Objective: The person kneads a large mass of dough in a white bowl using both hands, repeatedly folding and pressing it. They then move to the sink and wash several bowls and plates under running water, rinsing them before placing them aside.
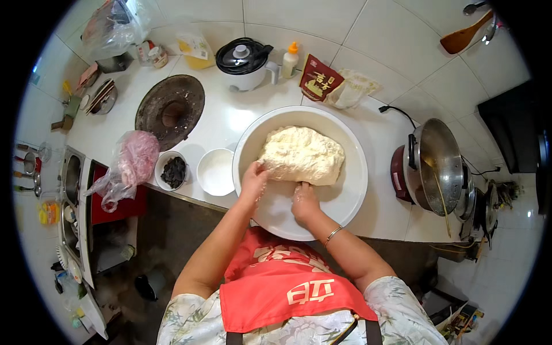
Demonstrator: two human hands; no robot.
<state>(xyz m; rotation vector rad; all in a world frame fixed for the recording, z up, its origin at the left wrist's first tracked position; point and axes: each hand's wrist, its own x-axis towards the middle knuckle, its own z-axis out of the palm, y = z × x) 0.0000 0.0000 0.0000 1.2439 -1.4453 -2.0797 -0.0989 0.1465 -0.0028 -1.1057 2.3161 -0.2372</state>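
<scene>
A large pale slab of dough (302,155) with a rough surface lies in a wide white basin (357,198) on the counter. My left hand (253,183) grips the dough's near left corner with curled fingers. At its near edge, my right hand (305,201) has its fingertips tucked against and partly under the dough, so they are partly hidden. White flour or dough bits cling to both hands.
Left of the basin stand a white bowl (216,172), a cup of dark pieces (173,172) and a plastic bag of pink meat (137,156). Behind are a lidded electric pot (244,66), a squeeze bottle (290,60) and a red packet (319,79). A metal wok (437,146) stands right.
</scene>
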